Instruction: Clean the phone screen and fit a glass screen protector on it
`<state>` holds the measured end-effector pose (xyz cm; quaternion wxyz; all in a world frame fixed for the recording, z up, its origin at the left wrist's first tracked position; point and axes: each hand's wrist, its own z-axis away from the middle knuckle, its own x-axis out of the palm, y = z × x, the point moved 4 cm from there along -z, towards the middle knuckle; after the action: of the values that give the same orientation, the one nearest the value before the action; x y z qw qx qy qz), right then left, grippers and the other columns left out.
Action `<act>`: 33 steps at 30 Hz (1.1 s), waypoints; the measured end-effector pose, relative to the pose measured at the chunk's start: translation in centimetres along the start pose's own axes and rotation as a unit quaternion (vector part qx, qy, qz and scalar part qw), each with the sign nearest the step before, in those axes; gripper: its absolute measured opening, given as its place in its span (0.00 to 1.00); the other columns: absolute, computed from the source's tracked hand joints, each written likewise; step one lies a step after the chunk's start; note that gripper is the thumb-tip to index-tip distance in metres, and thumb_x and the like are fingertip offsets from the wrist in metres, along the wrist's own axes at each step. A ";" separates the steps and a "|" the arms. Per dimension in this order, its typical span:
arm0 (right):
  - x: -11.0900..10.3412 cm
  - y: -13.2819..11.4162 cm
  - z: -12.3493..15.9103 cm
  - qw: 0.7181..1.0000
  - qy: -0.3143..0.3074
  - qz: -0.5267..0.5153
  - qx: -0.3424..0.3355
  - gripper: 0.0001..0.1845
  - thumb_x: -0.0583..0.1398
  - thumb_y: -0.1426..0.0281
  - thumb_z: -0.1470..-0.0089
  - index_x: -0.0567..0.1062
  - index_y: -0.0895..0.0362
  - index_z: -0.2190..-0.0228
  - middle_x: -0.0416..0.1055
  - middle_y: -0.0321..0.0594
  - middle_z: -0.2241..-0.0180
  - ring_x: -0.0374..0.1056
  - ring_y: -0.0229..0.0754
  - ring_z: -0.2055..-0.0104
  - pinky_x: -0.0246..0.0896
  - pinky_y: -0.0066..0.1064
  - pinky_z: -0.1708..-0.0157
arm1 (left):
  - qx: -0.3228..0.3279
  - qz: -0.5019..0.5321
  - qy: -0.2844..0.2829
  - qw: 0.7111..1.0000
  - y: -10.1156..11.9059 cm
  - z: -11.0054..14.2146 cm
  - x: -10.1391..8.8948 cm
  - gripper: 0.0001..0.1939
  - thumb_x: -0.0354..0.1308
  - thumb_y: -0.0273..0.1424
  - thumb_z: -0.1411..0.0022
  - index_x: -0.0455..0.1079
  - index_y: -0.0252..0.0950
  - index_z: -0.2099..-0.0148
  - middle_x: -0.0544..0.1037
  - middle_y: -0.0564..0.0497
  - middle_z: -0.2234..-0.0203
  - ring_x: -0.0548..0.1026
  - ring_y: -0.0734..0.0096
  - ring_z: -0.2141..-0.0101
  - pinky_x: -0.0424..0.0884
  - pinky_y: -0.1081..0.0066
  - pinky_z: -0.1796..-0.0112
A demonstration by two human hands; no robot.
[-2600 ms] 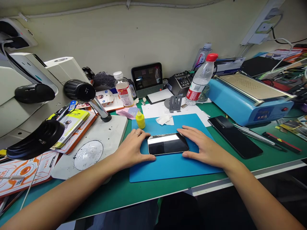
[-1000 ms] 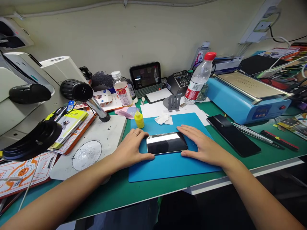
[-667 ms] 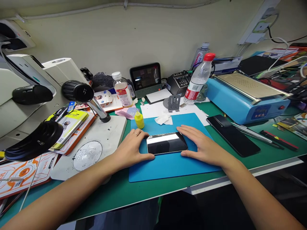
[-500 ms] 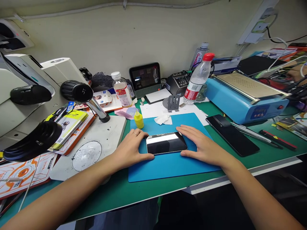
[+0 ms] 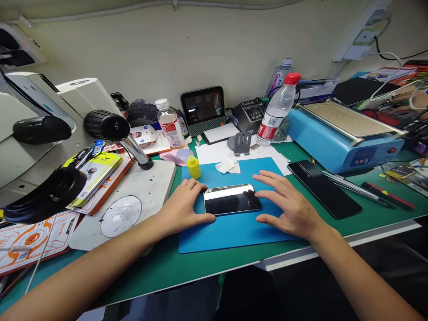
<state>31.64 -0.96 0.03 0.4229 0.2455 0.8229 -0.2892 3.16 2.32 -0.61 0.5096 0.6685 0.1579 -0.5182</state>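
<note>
Phone (image 5: 230, 205), one, light-edged, glossy dark screen uppermost; lies flat across the middle of the blue mat (image 5: 220, 236). On the mat, behind the phone: white tissue (image 5: 228, 167), crumpled; yellow bottle (image 5: 193, 167), small, upright, near the mat's far left corner. Beyond the mat's far edge: white paper (image 5: 210, 154); grey stand (image 5: 242, 143); red-capped bottle (image 5: 276, 113), upright. Right of the mat: black handset (image 5: 326, 191), lying flat; tweezers (image 5: 354, 187), just beside it; blue machine (image 5: 337, 145), metal-topped, farther back. Left of the mat: pale base plate (image 5: 150, 178), carrying a metal post (image 5: 137, 151). Left hand (image 5: 183, 203), ringed, partly closed round the phone's left end, thumb at the near edge, fingers at the far corner. Right hand (image 5: 287, 205), opened wide, fingers spread, gripping nothing, over the mat's right part; fingertips just beside the phone's right end, contact unclear.
</note>
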 end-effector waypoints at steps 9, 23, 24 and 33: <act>1.1 -0.9 -0.7 0.991 -0.130 0.020 -0.004 0.37 0.65 0.45 0.45 0.74 0.54 0.41 0.51 0.54 0.27 0.47 0.68 0.26 0.57 0.66 0.36 | 0.004 0.005 0.009 1.000 0.1 0.0 0.0 0.33 0.68 0.52 0.44 0.68 0.40 0.43 0.72 0.44 0.49 0.68 0.46 0.46 0.71 0.48 0.47; 0.1 0.2 -0.2 0.999 -0.016 0.012 0.025 0.27 0.62 0.45 0.42 0.83 0.55 0.57 0.60 0.53 0.31 0.50 0.69 0.28 0.54 0.65 0.34 | 0.005 0.009 0.012 1.000 0.1 0.0 0.0 0.33 0.67 0.53 0.44 0.68 0.40 0.43 0.72 0.43 0.49 0.69 0.47 0.46 0.72 0.49 0.48; -0.1 0.3 -0.1 1.000 0.007 0.015 0.026 0.27 0.61 0.45 0.41 0.83 0.55 0.58 0.63 0.54 0.32 0.52 0.68 0.28 0.54 0.64 0.34 | 0.005 0.009 0.011 1.000 0.0 0.1 0.0 0.34 0.67 0.53 0.44 0.68 0.40 0.42 0.72 0.43 0.48 0.69 0.47 0.46 0.71 0.49 0.48; 0.6 0.2 -0.1 0.998 -0.050 0.015 0.023 0.33 0.62 0.43 0.43 0.80 0.54 0.49 0.53 0.53 0.28 0.46 0.68 0.26 0.55 0.65 0.35 | 0.001 0.008 0.002 1.000 0.0 0.1 0.1 0.33 0.67 0.53 0.43 0.67 0.40 0.42 0.71 0.44 0.47 0.67 0.46 0.45 0.70 0.48 0.47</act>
<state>31.39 -0.71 -0.48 0.4624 0.2527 0.7899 -0.3137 3.15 2.23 -0.64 0.5129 0.6714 0.1529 -0.5126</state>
